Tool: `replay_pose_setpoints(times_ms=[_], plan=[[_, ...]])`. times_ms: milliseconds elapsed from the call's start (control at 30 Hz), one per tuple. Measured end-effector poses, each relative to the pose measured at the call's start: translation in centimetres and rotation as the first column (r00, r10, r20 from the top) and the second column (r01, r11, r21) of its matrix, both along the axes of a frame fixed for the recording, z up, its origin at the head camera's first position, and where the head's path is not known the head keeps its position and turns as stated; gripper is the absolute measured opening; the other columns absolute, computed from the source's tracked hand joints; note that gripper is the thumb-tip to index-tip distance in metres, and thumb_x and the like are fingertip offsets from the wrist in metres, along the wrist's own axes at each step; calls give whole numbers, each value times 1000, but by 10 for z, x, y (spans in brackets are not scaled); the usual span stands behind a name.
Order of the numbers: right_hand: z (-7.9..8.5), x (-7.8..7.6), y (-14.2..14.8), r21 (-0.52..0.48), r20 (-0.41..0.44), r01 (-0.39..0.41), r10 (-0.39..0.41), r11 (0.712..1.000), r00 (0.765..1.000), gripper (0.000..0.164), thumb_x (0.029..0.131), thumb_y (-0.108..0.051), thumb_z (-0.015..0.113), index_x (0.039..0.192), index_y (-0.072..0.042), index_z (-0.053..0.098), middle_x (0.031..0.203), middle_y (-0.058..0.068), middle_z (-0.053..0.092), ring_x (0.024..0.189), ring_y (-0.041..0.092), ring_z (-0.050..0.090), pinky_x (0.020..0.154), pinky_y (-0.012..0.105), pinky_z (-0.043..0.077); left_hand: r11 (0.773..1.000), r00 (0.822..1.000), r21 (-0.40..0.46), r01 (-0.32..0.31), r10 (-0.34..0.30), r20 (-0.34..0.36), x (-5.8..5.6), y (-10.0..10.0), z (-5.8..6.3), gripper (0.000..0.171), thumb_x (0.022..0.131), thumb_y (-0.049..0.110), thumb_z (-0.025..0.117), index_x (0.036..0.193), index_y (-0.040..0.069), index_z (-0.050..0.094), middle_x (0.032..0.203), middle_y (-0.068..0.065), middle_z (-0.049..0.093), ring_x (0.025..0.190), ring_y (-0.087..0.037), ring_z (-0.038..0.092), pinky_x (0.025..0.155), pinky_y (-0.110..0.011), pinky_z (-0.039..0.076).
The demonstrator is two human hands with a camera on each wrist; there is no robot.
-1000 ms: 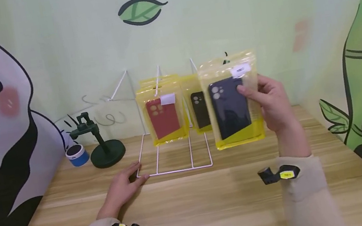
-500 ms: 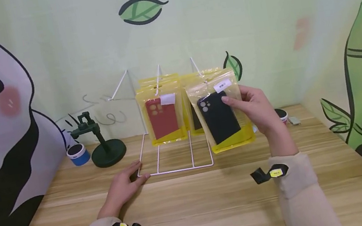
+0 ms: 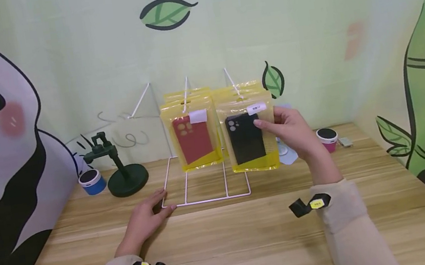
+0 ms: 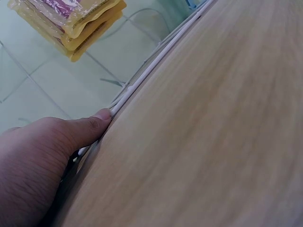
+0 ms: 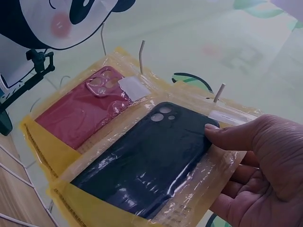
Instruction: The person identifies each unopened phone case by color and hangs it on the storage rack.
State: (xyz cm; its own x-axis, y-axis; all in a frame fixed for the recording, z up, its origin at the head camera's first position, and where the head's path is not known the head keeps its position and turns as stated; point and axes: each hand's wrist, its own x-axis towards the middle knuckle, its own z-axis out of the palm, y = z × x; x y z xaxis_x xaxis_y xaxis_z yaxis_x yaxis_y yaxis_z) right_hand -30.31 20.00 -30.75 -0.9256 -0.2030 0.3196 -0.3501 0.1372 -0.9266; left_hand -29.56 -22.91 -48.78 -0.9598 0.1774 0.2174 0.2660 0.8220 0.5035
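My right hand [image 3: 295, 131] pinches a clear-and-yellow bag holding a black phone case [image 3: 246, 138] by its right side, thumb on the front. The bag's top edge is at the tip of the right hook [image 3: 233, 83] of a white wire display rack [image 3: 206, 201]; in the right wrist view, the hook tip [image 5: 220, 92] shows just above the bag. Beside it, a bagged red phone case [image 3: 193, 140] hangs from the middle hook with other bags behind. My left hand [image 3: 144, 219] rests on the rack's front left corner, its thumb [image 4: 92, 128] straight against the base wire.
The rack's left hook [image 3: 138, 100] bears no bag. Left of the rack stand a dark green stand [image 3: 126, 181] and a blue round container [image 3: 92, 182]. To the right are a pink round container [image 3: 328, 139] and a small grey item [image 3: 345, 142]. A printed cloth wall [image 3: 295, 22] closes the back.
My right hand has moved left with the bagged black phone case, bringing it from right of the rack to the right hook, and the bag now hangs straighter. My left hand has stayed put.
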Motion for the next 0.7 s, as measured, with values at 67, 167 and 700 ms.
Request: replay_pose_setpoints(times_ms=[67, 167, 700], plan=[[0, 0, 0, 15, 0, 5, -5, 1000, 1000, 44, 96, -31, 71, 130, -4, 63, 114, 14, 73, 101, 26, 71, 89, 37, 58, 1000, 1000, -1, 1, -1, -3, 0, 0, 0, 71, 94, 54, 66, 147, 9, 52, 154, -10, 46, 143, -36, 39, 115, -58, 30], [-2, -2, 1, 21, 2, 12, -12, 1000, 1000, 44, 96, -31, 71, 131, -5, 63, 115, 14, 73, 102, 26, 71, 91, 36, 57, 1000, 1000, 0, 0, 0, -6, 0, 0, 0, 71, 93, 54, 66, 147, 10, 52, 154, -9, 47, 143, -35, 39, 115, -58, 30], [-16, -1, 18, 189, 29, 22, -27, 982, 999, 48, 96, -37, 70, 133, -8, 62, 122, 11, 71, 111, 27, 66, 99, 45, 50, 1000, 999, 3, 23, -23, -24, 2, 8, -8, 67, 93, 49, 68, 144, 8, 55, 151, -11, 50, 141, -35, 43, 115, -57, 32]])
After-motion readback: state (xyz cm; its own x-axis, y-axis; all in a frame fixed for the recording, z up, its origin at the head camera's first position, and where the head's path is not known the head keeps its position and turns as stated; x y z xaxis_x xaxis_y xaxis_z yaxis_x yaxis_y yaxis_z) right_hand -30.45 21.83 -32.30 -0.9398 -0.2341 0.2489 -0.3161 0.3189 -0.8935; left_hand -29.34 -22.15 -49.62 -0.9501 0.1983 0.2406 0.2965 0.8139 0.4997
